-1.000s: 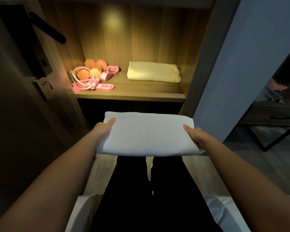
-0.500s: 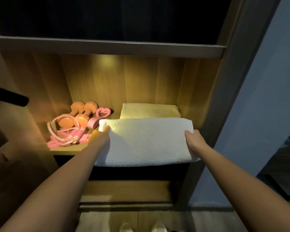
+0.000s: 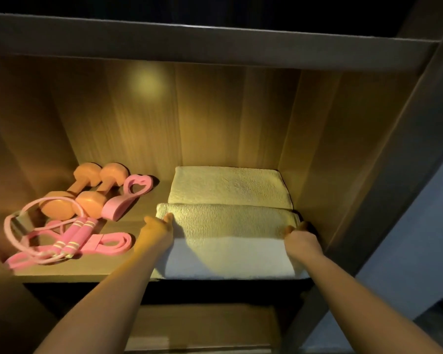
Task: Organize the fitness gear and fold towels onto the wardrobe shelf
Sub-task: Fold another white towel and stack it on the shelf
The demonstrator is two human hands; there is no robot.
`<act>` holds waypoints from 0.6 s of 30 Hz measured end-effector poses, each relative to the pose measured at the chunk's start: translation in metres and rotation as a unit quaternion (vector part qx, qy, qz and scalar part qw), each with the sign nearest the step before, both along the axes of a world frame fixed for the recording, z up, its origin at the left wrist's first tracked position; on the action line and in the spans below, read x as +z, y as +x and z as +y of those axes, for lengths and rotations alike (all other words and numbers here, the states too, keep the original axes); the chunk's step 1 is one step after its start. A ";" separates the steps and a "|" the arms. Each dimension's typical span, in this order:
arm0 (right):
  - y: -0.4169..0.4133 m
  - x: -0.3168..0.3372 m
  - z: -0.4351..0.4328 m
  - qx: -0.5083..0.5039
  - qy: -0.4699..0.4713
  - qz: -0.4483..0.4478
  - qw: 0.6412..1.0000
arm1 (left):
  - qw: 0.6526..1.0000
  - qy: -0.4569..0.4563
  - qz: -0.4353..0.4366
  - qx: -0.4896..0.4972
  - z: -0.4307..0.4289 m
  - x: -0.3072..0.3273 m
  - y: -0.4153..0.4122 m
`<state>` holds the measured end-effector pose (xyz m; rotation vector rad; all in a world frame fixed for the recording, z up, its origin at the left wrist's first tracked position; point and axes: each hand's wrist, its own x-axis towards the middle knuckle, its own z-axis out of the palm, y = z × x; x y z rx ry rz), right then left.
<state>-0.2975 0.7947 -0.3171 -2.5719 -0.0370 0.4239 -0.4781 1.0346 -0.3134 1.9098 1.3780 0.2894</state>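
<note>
A folded white towel (image 3: 228, 241) lies on the lit wardrobe shelf (image 3: 87, 273), its near edge at the shelf's front lip. My left hand (image 3: 157, 232) grips its left end and my right hand (image 3: 301, 240) grips its right end. Just behind it lies a folded cream towel (image 3: 229, 186) against the back panel. On the shelf's left half sit two orange dumbbells (image 3: 87, 190), a pink heart-shaped grip trainer (image 3: 127, 196), a pink jump rope (image 3: 69, 237) and a pink resistance band (image 3: 110, 242).
The shelf above (image 3: 215, 47) overhangs the compartment. The wardrobe's right side panel (image 3: 356, 175) stands close beside my right hand. A lower shelf (image 3: 202, 325) shows below between my forearms.
Both hands carried the white towel up and forward from in front of the wardrobe onto the shelf, in front of the cream towel. My view moved closer to the compartment.
</note>
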 end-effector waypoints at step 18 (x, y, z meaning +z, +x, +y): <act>-0.037 0.000 -0.016 0.454 -0.208 -0.167 0.850 | 0.761 0.434 0.199 -0.438 -0.040 -0.022 -0.013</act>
